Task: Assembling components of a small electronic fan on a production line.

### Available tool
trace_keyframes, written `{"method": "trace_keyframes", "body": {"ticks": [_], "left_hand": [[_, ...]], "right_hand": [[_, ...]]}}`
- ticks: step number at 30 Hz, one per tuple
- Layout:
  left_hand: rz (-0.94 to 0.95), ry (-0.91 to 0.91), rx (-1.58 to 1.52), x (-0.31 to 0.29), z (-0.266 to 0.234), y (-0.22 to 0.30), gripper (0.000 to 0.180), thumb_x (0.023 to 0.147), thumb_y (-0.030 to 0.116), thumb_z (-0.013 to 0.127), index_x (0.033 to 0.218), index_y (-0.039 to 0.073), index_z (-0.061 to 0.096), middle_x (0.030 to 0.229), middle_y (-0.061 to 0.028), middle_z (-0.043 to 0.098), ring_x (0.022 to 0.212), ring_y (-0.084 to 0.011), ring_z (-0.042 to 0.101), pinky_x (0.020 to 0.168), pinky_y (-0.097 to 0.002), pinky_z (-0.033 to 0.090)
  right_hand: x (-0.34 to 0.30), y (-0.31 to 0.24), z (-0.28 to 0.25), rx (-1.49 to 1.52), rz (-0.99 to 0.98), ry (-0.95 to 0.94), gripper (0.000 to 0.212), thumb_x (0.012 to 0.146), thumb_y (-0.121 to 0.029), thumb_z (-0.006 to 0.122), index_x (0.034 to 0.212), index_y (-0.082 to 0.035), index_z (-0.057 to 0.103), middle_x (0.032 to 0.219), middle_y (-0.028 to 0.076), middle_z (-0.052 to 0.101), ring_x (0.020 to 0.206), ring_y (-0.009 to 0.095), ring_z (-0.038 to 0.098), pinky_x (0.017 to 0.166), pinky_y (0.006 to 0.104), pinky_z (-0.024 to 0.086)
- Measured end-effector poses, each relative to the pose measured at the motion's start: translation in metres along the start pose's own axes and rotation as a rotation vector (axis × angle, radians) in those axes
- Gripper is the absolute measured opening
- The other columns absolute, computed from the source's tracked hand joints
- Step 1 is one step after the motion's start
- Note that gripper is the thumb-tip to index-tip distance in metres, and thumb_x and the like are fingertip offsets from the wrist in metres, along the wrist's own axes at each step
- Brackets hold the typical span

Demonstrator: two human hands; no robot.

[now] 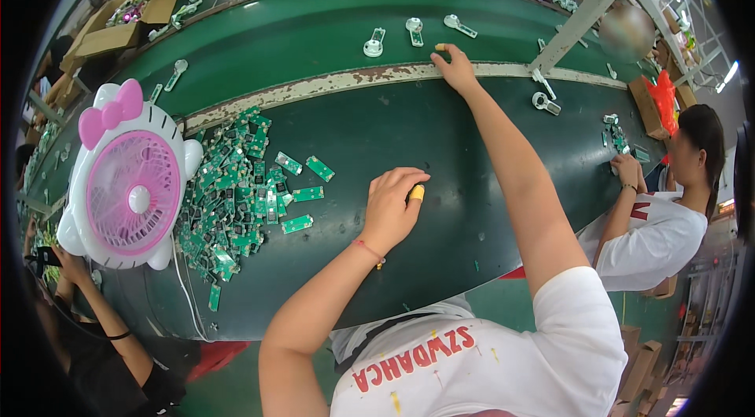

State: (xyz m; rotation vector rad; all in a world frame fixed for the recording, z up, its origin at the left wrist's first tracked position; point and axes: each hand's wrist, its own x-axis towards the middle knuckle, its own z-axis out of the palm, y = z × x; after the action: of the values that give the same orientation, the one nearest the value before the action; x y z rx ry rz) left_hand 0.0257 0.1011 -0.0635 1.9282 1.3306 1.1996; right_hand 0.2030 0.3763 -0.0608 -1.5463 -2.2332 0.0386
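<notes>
My left hand (391, 201) rests over the dark work table with its fingers loosely bent. A yellow cover is on one digit, and nothing shows in its grasp. My right hand (454, 71) reaches across the chipped pale rail (338, 86) to the near edge of the green conveyor belt. Its thumb and forefinger are apart with nothing between them, and a fingertip wears a yellow cover. Just beyond it on the belt lie white round-headed parts with green circuit boards: one (414, 31) close by, another (374, 44) to its left, a third (461, 26) to its right.
A heap of green circuit boards (228, 197) covers the table's left, beside a white and pink fan (130, 181) with a cable. A white part (546, 104) lies right, near a metal post (586, 16). A co-worker (653, 220) sits at the right; others work across the belt.
</notes>
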Motion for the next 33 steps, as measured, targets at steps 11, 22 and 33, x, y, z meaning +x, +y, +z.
{"method": "trace_keyframes", "body": {"ticks": [11,22,33], "left_hand": [[0.017,-0.047,0.042,0.000,0.003,-0.003,0.026,0.077,0.004,0.055,0.101,0.012,0.063,0.109,-0.0028,0.060,0.105,-0.0222,0.053,0.093,-0.0355,0.035],[0.046,-0.083,0.065,0.002,0.005,0.003,0.026,0.077,0.003,0.055,0.100,0.011,0.063,0.109,-0.0025,0.060,0.106,-0.0222,0.053,0.095,-0.0355,0.035],[0.048,-0.093,0.082,0.001,0.004,0.002,0.026,0.077,0.003,0.054,0.100,0.011,0.063,0.109,-0.0023,0.060,0.106,-0.0221,0.053,0.094,-0.0352,0.034]], "right_hand": [[-0.041,-0.004,0.011,0.291,-0.011,0.135,0.043,0.079,-0.032,0.065,0.110,-0.004,0.057,0.111,0.018,0.058,0.107,0.034,0.052,0.093,0.0402,0.041],[-0.051,-0.006,0.001,0.273,0.020,0.124,0.040,0.078,-0.028,0.065,0.111,-0.005,0.056,0.113,0.016,0.057,0.110,0.032,0.050,0.095,0.0395,0.040],[-0.051,-0.004,0.007,0.257,-0.013,0.155,0.037,0.079,-0.027,0.063,0.108,-0.005,0.057,0.112,0.016,0.057,0.110,0.032,0.050,0.095,0.0393,0.040]]}}
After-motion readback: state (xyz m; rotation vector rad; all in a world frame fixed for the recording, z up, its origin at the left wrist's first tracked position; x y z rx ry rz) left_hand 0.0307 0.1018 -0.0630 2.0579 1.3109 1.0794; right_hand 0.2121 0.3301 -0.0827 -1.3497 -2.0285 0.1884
